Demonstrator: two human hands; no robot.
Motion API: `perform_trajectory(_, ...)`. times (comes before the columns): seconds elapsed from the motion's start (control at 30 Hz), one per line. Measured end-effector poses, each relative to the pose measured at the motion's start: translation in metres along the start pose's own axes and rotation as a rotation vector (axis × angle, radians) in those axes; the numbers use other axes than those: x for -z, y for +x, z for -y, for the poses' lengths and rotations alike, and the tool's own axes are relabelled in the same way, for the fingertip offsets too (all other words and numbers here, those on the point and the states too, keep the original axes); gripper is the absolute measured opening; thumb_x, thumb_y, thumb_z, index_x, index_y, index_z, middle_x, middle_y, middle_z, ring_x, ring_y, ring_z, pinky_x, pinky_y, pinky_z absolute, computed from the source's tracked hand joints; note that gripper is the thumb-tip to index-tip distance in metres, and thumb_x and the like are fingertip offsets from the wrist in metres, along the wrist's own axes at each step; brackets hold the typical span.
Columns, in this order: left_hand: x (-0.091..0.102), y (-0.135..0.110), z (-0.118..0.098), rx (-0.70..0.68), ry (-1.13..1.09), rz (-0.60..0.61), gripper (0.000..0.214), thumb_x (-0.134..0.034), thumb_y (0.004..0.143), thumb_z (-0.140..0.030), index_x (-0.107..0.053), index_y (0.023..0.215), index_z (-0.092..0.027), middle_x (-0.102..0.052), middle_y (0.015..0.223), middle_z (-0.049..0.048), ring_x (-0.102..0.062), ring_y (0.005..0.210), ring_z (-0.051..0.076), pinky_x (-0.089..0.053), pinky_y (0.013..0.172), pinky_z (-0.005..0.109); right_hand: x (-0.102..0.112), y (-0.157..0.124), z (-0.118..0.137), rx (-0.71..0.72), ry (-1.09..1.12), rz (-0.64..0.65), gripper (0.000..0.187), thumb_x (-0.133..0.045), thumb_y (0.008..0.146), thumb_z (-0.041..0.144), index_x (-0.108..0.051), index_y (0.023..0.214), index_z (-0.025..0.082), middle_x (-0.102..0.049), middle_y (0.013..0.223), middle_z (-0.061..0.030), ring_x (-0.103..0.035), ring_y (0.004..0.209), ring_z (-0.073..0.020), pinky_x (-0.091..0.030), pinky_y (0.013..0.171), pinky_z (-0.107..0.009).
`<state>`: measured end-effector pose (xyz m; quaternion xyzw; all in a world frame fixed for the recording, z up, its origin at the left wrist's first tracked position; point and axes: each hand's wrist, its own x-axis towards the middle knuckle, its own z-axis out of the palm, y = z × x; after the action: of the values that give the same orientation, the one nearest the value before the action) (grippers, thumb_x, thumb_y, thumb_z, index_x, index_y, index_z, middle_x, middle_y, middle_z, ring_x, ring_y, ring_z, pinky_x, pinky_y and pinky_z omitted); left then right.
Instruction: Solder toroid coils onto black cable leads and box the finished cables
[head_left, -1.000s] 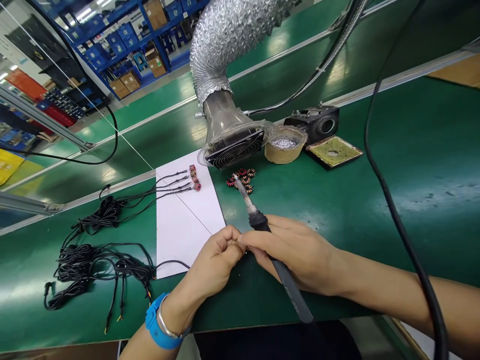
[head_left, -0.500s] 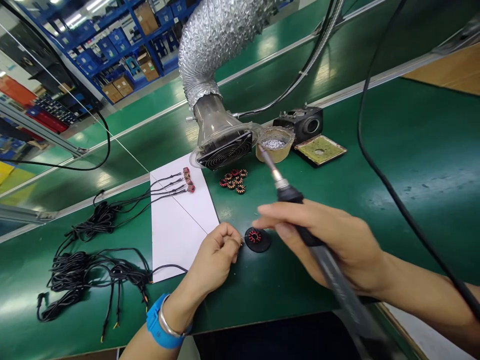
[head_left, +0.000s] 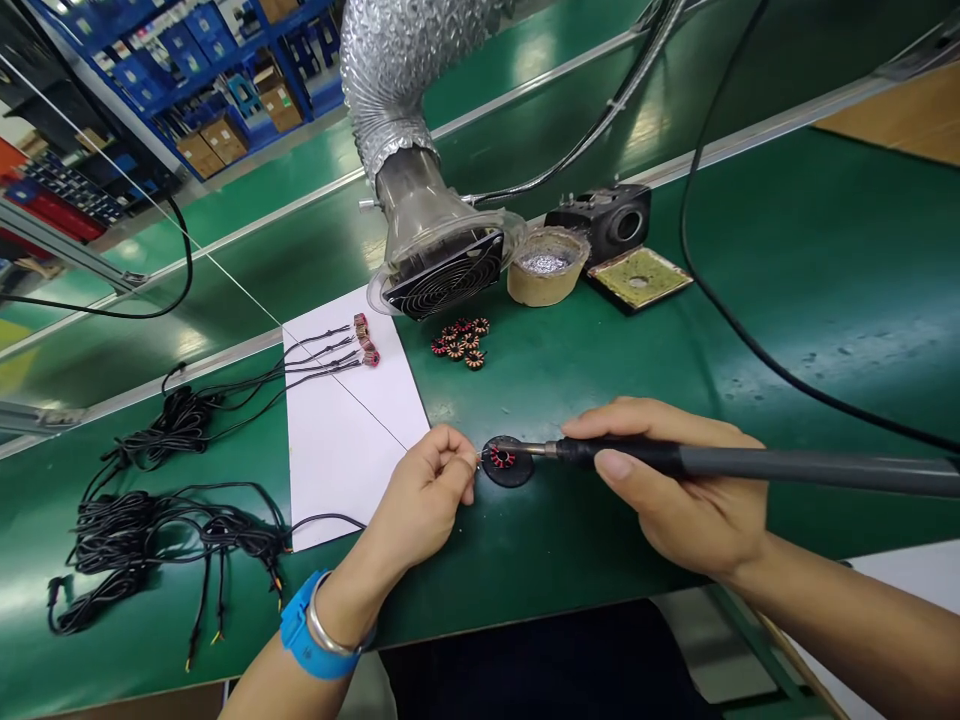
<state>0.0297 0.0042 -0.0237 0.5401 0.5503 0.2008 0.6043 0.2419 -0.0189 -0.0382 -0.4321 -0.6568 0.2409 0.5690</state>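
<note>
My right hand (head_left: 682, 490) grips a soldering iron (head_left: 622, 455) by its black handle. The iron lies almost level, its tip at a small red-and-black wound ring coil (head_left: 502, 457), which rests on a round black pad (head_left: 514, 477). Just left of the pad, my left hand (head_left: 431, 485) is closed in a pinch on a thin solder wire (head_left: 367, 408) that runs down from the upper left. Fine wire ends show between these fingertips and the coil. A black cable (head_left: 330, 517) passes out of sight behind my left hand; whether the fingers hold it too is hidden.
Several loose ring coils (head_left: 460, 343) lie beyond the pad. A fume extractor (head_left: 450, 270) hangs over the bench near a solder pot (head_left: 546, 270), an iron stand (head_left: 607, 225) and a sponge tray (head_left: 641, 280). Bundled black cables (head_left: 124, 525) and white paper (head_left: 330, 480) lie left.
My right hand has swung the soldering iron from pointing up toward the pot down to the coil on the pad. My left hand keeps its pinch beside the coil. The view has shifted slightly.
</note>
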Motion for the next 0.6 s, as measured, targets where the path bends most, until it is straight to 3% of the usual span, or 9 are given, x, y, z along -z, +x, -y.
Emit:
perform_trajectory(0.2,-0.0007,0.0007,0.0005,-0.006,0.007,0.022,0.016,-0.046,0.093,-0.031,-0.049,0.083,-0.019,-0.048,0.059,-0.0073,-0.032,0.047,0.007,-0.025,0.045,0.019,-0.0004,-0.0009,0.0008,-0.074,-0.002,-0.006,0.012,-0.058,0.084,0.018,-0.067,0.089,0.023,-0.064,0.063,0.0007,-0.055,0.050,-0.0142,-0.041,0.045,-0.027)
perform_trajectory(0.6,-0.0005,-0.0012,-0.0028,-0.007,0.041,0.040,0.016,-0.044,0.095,-0.030,-0.049,0.084,-0.019,-0.049,0.060,-0.0068,-0.035,0.050,0.007,-0.028,0.049,0.020,-0.0022,-0.0015,0.0006,-0.075,0.017,-0.022,0.009,-0.060,0.086,0.024,-0.068,0.089,0.023,-0.066,0.067,-0.0011,-0.056,0.051,-0.0151,-0.041,0.045,-0.029)
